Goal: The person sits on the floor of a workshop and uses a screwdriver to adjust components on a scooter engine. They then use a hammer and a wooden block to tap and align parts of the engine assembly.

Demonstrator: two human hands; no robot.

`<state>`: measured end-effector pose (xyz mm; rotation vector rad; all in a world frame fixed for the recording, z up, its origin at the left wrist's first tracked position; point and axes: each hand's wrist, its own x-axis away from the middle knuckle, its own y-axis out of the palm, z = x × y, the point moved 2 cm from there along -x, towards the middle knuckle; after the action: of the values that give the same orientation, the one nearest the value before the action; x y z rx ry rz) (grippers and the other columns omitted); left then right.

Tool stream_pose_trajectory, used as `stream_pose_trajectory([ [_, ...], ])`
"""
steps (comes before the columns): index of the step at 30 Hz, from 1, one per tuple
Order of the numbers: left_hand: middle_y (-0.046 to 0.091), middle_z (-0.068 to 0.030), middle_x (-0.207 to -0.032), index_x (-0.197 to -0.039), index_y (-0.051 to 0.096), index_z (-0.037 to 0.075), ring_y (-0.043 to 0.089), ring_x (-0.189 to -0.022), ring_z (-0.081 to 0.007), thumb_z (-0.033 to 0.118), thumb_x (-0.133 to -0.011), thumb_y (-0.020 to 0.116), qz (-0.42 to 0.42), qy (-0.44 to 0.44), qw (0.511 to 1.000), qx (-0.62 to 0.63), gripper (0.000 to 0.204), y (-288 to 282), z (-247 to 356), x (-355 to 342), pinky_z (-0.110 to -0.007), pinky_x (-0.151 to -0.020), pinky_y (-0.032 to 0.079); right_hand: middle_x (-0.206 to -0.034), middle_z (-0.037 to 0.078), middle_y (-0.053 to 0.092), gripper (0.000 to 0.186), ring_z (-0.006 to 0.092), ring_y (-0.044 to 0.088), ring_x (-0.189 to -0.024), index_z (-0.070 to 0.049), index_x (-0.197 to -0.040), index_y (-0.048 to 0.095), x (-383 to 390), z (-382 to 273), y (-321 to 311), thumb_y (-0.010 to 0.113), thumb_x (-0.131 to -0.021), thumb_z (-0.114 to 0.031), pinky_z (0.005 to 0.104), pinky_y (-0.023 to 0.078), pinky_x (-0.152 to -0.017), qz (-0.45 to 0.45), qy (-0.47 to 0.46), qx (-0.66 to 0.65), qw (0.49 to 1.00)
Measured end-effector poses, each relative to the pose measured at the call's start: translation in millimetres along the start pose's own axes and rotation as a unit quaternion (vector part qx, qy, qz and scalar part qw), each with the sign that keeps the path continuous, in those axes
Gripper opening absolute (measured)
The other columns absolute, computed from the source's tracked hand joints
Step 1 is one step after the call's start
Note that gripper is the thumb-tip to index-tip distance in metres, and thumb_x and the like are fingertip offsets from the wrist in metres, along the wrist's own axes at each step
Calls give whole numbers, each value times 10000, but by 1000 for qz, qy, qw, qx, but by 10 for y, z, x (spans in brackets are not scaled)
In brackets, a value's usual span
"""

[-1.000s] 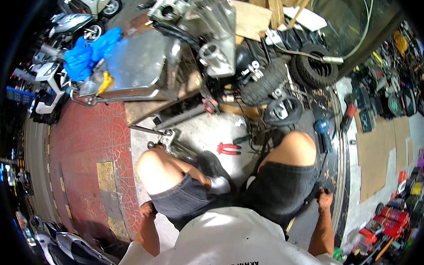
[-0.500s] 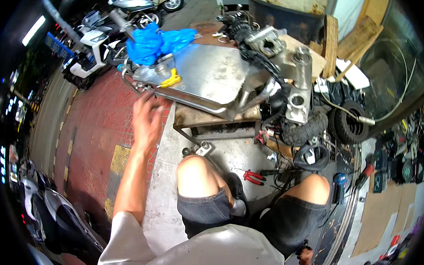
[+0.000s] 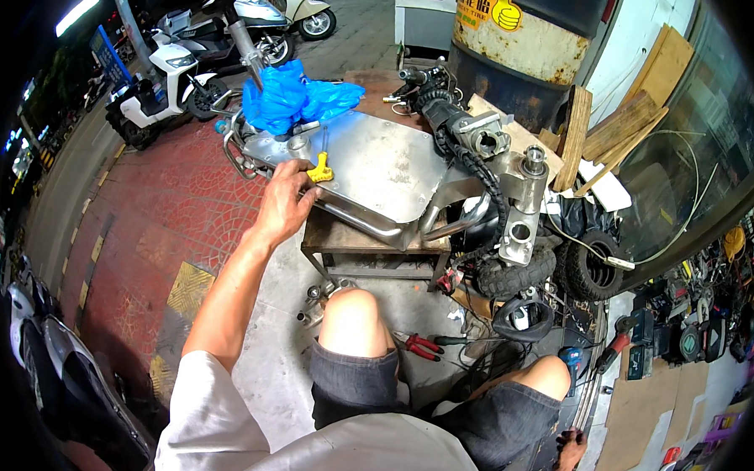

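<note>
My left hand (image 3: 288,200) is closed on the near edge of a silver metal scooter frame (image 3: 380,164), its fingers just beside a yellow-handled tool (image 3: 321,171) lying on that frame. A blue plastic bag (image 3: 273,100) rests on the frame's far left end. Cables and a steel fork joint (image 3: 520,233) hang at its right end. The frame is on a low metal-and-wood stand (image 3: 359,260). My right hand (image 3: 571,448) is low at the right, fingers curled; what they hold, if anything, is unclear.
Parked scooters (image 3: 169,92) line the upper left, another (image 3: 84,383) the lower left. A rusty drum (image 3: 520,52), wooden boards (image 3: 617,136) and tyres (image 3: 594,274) stand behind at right. Red-handled pliers (image 3: 423,347) and a blue power tool (image 3: 571,362) lie near my knees. Tools and cardboard (image 3: 638,424) spread rightward.
My left hand has risen from beside my hip to the frame's edge. The view has tilted up, showing more of the frame, drum and scooters. My right hand remains low at the right.
</note>
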<state>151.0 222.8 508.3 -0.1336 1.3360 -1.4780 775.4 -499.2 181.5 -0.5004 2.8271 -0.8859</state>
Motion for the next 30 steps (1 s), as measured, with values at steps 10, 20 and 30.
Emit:
stream_pose_trajectory([
  [10, 635, -232, -1239, -897, 692, -23, 611, -1142, -394, 109, -830, 770, 75, 106, 980, 148, 167, -103, 1503, 512, -449, -990, 485, -1133, 153, 723, 381, 218, 685, -1070, 34, -1284, 602, 1107, -5316, 1464, 639, -939, -125, 329, 526, -953, -205, -182, -232, 933],
  [20, 619, -154, -1276, -938, 712, -21, 613, -1137, -370, -53, -660, 783, 43, 184, 937, 293, 288, 35, 2422, 716, -435, -930, 543, -1381, 186, 585, 625, 226, 561, -1262, 63, -1536, 303, 1665, -6291, 2436, 564, -1057, -241, 375, 427, -1100, -318, -292, -384, 816],
  [30, 679, -205, -1117, -948, 676, -28, 619, -1100, -362, 75, -849, 717, 51, 200, 963, 173, 148, 16, 1758, -191, -436, -904, 510, -1000, 145, 718, 465, 176, 700, -881, 46, -1441, 472, 1070, -6489, 2266, 545, -985, -12, 317, 564, -791, -213, -245, -262, 909],
])
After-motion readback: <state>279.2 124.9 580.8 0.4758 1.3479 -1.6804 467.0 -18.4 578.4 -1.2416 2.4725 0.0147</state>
